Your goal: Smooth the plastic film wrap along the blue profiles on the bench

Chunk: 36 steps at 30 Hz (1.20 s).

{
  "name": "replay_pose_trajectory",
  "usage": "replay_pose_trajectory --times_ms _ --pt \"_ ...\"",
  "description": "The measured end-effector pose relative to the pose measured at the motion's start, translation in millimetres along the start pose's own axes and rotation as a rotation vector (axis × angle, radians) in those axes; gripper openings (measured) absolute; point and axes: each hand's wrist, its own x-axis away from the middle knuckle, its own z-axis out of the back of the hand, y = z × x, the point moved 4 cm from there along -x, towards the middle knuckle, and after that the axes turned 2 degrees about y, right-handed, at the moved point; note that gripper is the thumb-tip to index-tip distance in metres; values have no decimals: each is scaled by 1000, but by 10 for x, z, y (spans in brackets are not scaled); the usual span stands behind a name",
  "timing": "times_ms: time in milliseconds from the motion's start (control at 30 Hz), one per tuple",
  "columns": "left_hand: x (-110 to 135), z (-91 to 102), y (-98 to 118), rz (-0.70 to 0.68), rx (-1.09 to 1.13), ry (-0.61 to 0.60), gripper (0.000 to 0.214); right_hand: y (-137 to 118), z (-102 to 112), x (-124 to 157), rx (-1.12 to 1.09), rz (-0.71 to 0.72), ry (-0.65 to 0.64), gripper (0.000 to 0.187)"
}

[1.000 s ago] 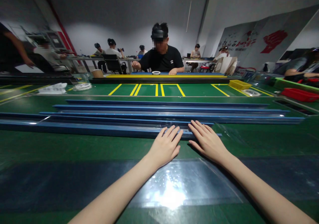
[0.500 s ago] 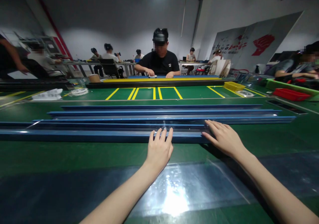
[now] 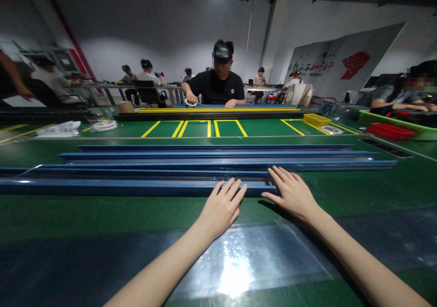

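A long blue channel-shaped strip [image 3: 112,188] lies across the green table, nearest to me among several like it. My left hand [image 3: 221,207] rests on its near edge, fingers stretched out and slightly spread. At the strip's right end is my right hand [image 3: 293,191], fingers apart, thumb by the near edge and fingertips by the far edge. Neither hand is wrapped round the strip. Behind it lie more blue strips [image 3: 218,155], roughly parallel. A clear plastic sheet [image 3: 191,270] is spread under my forearms and shines with reflected light.
Across the table a co-worker in a black shirt [image 3: 218,86] holds a white ring-shaped thing [image 3: 190,102]. Yellow tape lines [image 3: 209,128] mark the far table. At right are a yellow tray [image 3: 316,120], a red tray [image 3: 392,131] and a dark flat panel [image 3: 385,148].
My right hand has moved slightly left at the strip's end; my left hand has shifted slightly right along it. The co-worker's hand with the white ring has moved left. The view has shifted a little.
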Motion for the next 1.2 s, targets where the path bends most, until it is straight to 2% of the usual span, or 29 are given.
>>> replay_pose_trajectory --times_ms 300,400,533,667,800,933,1100,1200 --pt "21 31 -50 229 -77 104 36 76 71 -7 -29 -15 -10 66" --pt "24 41 -55 248 -92 111 35 61 55 0 -21 -18 -18 65" --pt "12 47 -36 164 -68 97 38 -46 40 -1 -5 10 14 68" --pt "3 18 11 2 -26 7 47 -171 35 -14 -18 50 36 66" --pt "0 5 20 -17 -27 -20 47 -176 46 -17 -32 68 38 62" --pt "-9 37 9 51 -52 28 42 -88 87 -14 -37 63 42 58" --pt "0 72 -61 264 -120 69 33 -8 137 -18 -28 11 21 57" --pt "11 72 -72 275 -143 80 35 -26 136 -13 -19 -4 1 57"
